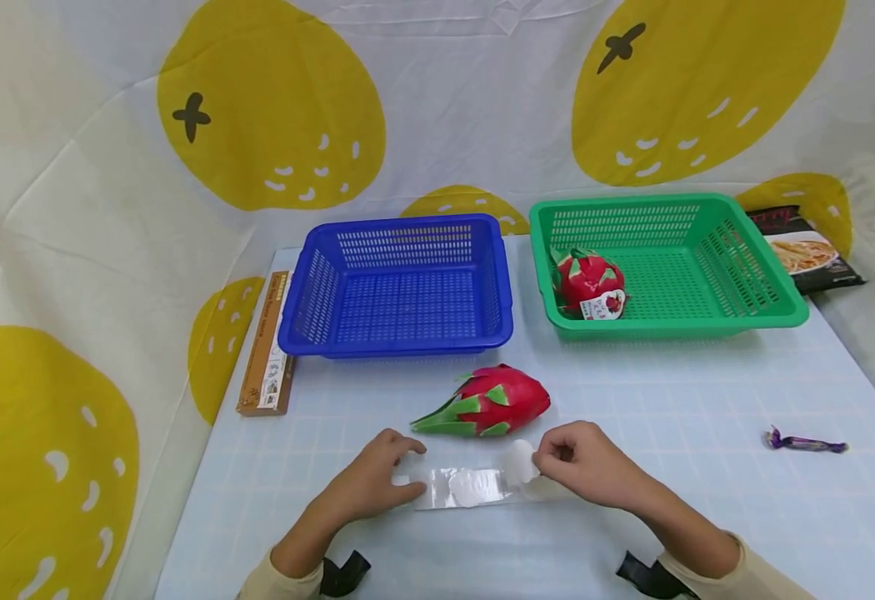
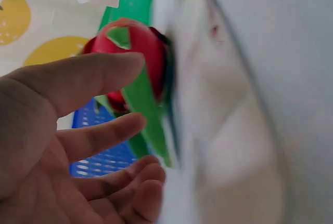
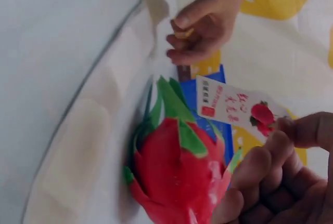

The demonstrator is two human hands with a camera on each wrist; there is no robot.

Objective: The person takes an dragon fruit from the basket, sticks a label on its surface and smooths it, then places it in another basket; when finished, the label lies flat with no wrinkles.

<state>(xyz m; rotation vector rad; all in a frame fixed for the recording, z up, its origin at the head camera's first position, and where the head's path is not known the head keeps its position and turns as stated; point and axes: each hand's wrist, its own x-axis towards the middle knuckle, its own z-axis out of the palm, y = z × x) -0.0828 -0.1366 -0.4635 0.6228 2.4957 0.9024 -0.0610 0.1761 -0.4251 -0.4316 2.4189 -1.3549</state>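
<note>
My right hand (image 1: 595, 467) pinches a paper label sticker (image 1: 518, 462) by its edge between thumb and forefinger. Printed on the sticker (image 3: 234, 104) are red characters and a picture of red fruit, as the right wrist view shows. Below it lies a shiny strip of label backing (image 1: 441, 487). My left hand (image 1: 370, 482) is at the strip's left end, fingers apart and loosely bent, with nothing in its grasp. Just beyond both hands, a red dragon fruit (image 1: 508, 398) with green scales lies on its side, its leafy tip to the left.
A blue basket (image 1: 395, 343) stands behind the fruit. To its right, a green basket (image 1: 677, 323) holds another dragon fruit (image 1: 587, 275) bearing a label. A brown box (image 1: 263, 354) lies at the left, a black food packet (image 1: 812, 250) at the back right, and a purple wrapped stick (image 1: 807, 442) nearer.
</note>
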